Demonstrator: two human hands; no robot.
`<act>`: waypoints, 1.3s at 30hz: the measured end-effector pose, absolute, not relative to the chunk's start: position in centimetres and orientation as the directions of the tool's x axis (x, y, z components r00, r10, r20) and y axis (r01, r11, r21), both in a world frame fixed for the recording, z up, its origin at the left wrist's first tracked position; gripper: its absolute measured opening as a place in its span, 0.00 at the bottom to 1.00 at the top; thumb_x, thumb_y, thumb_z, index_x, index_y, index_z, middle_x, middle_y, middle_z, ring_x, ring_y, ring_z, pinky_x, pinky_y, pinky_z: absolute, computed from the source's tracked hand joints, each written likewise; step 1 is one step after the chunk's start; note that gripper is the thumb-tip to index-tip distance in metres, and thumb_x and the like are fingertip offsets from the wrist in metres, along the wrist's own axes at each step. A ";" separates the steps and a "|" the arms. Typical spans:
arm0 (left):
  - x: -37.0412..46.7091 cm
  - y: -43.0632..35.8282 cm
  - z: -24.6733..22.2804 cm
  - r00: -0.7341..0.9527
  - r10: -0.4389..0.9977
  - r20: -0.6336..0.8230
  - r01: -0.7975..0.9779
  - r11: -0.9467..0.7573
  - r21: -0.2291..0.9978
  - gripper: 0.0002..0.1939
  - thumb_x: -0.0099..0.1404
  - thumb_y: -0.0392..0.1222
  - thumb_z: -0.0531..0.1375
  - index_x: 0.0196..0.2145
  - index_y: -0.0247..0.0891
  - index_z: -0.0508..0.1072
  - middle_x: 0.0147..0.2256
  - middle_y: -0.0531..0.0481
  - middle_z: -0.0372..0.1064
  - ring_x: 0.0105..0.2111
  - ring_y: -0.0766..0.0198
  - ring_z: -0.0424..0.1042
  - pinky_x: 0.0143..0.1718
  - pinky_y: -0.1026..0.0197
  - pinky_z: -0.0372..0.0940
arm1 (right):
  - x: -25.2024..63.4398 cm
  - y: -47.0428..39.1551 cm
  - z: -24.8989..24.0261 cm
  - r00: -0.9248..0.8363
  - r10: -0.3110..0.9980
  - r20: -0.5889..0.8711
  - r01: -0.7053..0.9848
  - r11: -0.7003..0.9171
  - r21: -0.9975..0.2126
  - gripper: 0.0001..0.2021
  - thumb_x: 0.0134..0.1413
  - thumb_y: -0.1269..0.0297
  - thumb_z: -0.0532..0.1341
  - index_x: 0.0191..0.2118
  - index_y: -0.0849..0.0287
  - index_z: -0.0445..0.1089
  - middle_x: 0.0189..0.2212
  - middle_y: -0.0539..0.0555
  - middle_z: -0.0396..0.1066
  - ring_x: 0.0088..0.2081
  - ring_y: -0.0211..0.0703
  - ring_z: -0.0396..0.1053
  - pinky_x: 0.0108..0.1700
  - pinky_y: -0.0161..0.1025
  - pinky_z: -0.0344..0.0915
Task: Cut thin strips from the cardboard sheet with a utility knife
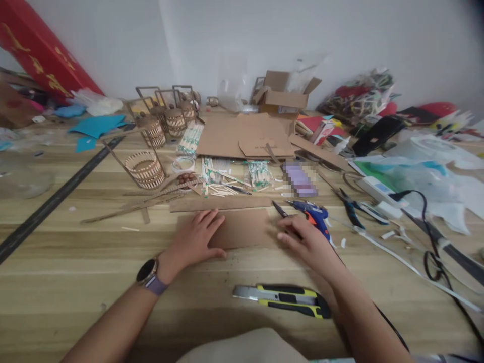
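Note:
My left hand (pixel 196 237) lies with spread fingers on a flat rectangular piece of brown cardboard (pixel 242 229), over its left end. Just past the cardboard's right end, my right hand (pixel 306 244) is curled around dark scissors (pixel 280 209). Their pointed blades stick out toward the far left, and the handles are mostly hidden by the fingers. Right behind this hand lies a blue glue gun (pixel 312 212). A yellow and black utility knife (pixel 282 300) rests near me with its blade to the left. A narrow cardboard strip (pixel 223 204) runs along the cardboard's far edge.
Small slatted baskets with tall handles, one of them (pixel 143 169) nearest, stand at the back left. Bundled wooden sticks (pixel 259 174) and larger cardboard sheets (pixel 245 133) lie beyond my hands. Pliers (pixel 351 209), a black cable (pixel 431 262) and a white power strip (pixel 378 189) are on the right.

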State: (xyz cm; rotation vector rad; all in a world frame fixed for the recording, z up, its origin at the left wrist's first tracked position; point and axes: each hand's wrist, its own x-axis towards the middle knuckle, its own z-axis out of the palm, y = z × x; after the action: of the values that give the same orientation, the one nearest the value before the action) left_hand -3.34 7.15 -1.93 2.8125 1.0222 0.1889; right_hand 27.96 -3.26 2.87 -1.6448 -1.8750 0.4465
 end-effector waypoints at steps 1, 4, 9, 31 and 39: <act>-3.5 7.3 -1.9 0.771 0.635 0.055 0.617 -0.765 0.183 0.55 0.57 0.80 0.54 0.69 0.36 0.60 0.69 0.32 0.53 0.67 0.39 0.54 0.66 0.40 0.53 | 27.4 -4.0 3.7 -0.161 0.982 0.101 0.774 0.189 -0.604 0.11 0.64 0.55 0.59 0.44 0.54 0.72 0.41 0.57 0.74 0.44 0.49 0.72 0.47 0.45 0.68; -3.9 7.9 -1.9 0.795 0.606 0.011 0.591 -0.779 0.208 0.55 0.58 0.79 0.56 0.70 0.37 0.57 0.70 0.33 0.52 0.68 0.39 0.54 0.67 0.39 0.51 | 25.9 -6.6 5.4 -0.408 0.895 -0.183 0.795 0.249 -0.553 0.18 0.56 0.51 0.68 0.48 0.56 0.73 0.47 0.60 0.73 0.50 0.54 0.70 0.50 0.48 0.67; -4.2 8.3 -2.0 0.797 0.604 0.013 0.586 -0.778 0.229 0.52 0.59 0.75 0.59 0.70 0.38 0.57 0.70 0.34 0.52 0.68 0.40 0.53 0.67 0.40 0.52 | 24.3 -9.3 5.2 -0.400 0.856 -0.326 0.872 0.246 -0.423 0.18 0.49 0.66 0.71 0.47 0.57 0.71 0.47 0.60 0.70 0.51 0.57 0.67 0.51 0.51 0.65; -4.6 8.5 -2.9 0.797 0.600 0.075 0.564 -0.782 0.266 0.51 0.59 0.77 0.56 0.67 0.37 0.63 0.69 0.34 0.53 0.68 0.40 0.53 0.68 0.39 0.50 | 22.5 -4.0 1.8 -0.359 0.868 -0.342 -0.110 -0.403 -0.908 0.23 0.59 0.46 0.65 0.51 0.55 0.63 0.37 0.50 0.70 0.27 0.33 0.67 0.27 0.34 0.68; -4.6 8.4 -2.7 0.798 0.598 0.075 0.558 -0.780 0.282 0.52 0.59 0.78 0.55 0.67 0.36 0.63 0.69 0.34 0.53 0.67 0.40 0.54 0.67 0.39 0.52 | 23.5 -4.5 1.8 -0.423 0.846 -0.324 -0.229 -0.446 -0.865 0.18 0.58 0.57 0.68 0.50 0.56 0.66 0.38 0.52 0.70 0.31 0.35 0.67 0.28 0.34 0.67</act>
State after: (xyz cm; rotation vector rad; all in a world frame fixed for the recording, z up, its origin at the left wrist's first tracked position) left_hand -4.55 8.43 -2.65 2.7415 0.8966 0.2340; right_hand 23.48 -4.51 1.78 -1.0323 -0.9953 1.9354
